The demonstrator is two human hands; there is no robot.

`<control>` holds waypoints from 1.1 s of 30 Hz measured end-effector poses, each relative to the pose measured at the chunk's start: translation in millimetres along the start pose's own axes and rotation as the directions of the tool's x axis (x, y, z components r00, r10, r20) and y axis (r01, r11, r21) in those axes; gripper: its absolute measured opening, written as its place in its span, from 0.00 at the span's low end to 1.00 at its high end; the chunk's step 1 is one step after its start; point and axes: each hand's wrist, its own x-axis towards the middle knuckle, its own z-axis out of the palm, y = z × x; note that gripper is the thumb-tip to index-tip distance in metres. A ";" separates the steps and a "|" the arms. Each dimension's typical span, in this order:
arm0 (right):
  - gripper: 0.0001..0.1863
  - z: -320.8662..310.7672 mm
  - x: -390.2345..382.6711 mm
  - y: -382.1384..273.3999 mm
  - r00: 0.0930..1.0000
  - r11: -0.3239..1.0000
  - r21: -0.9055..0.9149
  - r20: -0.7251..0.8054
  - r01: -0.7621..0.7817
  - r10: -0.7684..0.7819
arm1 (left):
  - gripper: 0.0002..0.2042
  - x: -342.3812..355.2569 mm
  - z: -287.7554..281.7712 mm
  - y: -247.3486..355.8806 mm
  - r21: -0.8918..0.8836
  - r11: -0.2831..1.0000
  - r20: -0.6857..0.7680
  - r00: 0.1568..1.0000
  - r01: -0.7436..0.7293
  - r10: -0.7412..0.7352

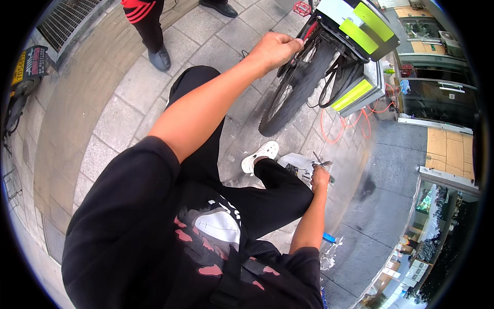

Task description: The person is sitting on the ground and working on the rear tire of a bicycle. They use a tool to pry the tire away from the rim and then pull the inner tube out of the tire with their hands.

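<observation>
A bicycle (296, 87) with a thick black tyre stands in front of me. Its wheel end points my way. My left hand (275, 50) reaches to the left side of the wheel, fingers bent together near a red part of the frame; what they pinch is hidden. Lower and to the right, beside my knee, my right hand (320, 177) is closed around a small dark hand tool (323, 164). Metal ends of the tool stick out above the fist, and its exact kind is unclear. Under that hand lies a white bag or sheet (298, 160) with dark items on it.
Grey panniers with yellow-green strips (355, 96) hang by the wheel. An orange cord (334, 135) lies looped on the paving. Another person's legs (149, 31) stand at the far left. A parked scooter (25, 77) is at the left edge; shopfronts line the right.
</observation>
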 end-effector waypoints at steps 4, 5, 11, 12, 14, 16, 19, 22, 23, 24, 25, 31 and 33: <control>0.07 2.0 -1.2 -1.0 0.999 0.999 -0.022 -0.015 0.030 -0.030 | 0.18 2.3 -1.1 -6.6 -0.033 0.999 -0.008 1.000 -0.004 0.004; 0.08 1.7 -1.2 -1.8 0.999 0.998 -0.043 -0.027 0.036 -0.038 | 0.18 2.7 -0.5 -5.3 -0.046 0.999 -0.005 1.000 -0.004 0.004; 0.09 5.1 -3.0 -6.2 0.997 0.994 -0.094 -0.028 0.063 -0.066 | 0.18 2.4 -2.0 -3.8 -0.042 0.999 -0.026 0.999 -0.032 0.031; 0.09 5.2 -2.2 -5.5 0.997 0.993 -0.093 -0.026 0.075 -0.077 | 0.18 2.3 -2.2 -3.7 -0.037 0.999 -0.025 0.999 -0.034 0.033; 0.10 5.1 -1.1 -4.0 0.996 0.992 -0.093 -0.023 0.086 -0.089 | 0.18 1.7 -3.1 -3.0 -0.026 0.999 -0.024 0.999 -0.039 0.038; 0.11 5.5 0.1 -2.7 0.996 0.992 -0.093 -0.022 0.087 -0.089 | 0.18 0.1 -2.8 -1.6 -0.041 0.999 -0.023 0.999 -0.031 0.030; 0.12 0.4 7.7 5.5 0.991 0.985 -0.115 -0.028 0.125 -0.129 | 0.18 -0.3 -1.7 -0.4 -0.078 0.997 -0.015 1.000 -0.023 0.022; 0.12 6.0 4.1 1.9 0.992 0.987 -0.107 -0.018 0.120 -0.122 | 0.18 -2.0 -5.3 0.9 -0.101 0.995 -0.022 1.000 -0.023 0.021; 0.12 6.1 3.5 2.0 0.992 0.986 -0.112 -0.018 0.120 -0.123 | 0.18 -2.7 -5.3 1.4 -0.111 0.994 -0.023 1.000 -0.024 0.021; 0.12 6.3 3.1 2.1 0.992 0.986 -0.118 -0.018 0.121 -0.124 | 0.18 -3.2 -5.1 2.2 -0.108 0.994 -0.024 1.000 -0.021 0.018; 0.12 6.5 2.6 2.1 0.992 0.985 -0.123 -0.017 0.122 -0.125 | 0.18 -3.5 -4.9 3.0 -0.105 0.994 -0.024 1.000 -0.018 0.016; 0.13 2.6 9.0 7.7 0.988 0.980 -0.132 -0.023 0.150 -0.155 | 0.18 -2.2 -3.4 1.2 -0.108 0.994 -0.033 0.999 -0.019 0.016; 0.14 5.8 2.8 1.1 0.988 0.977 -0.158 -0.027 0.145 -0.151 | 0.18 -1.7 -5.1 1.7 -0.094 0.995 -0.041 0.999 -0.028 0.025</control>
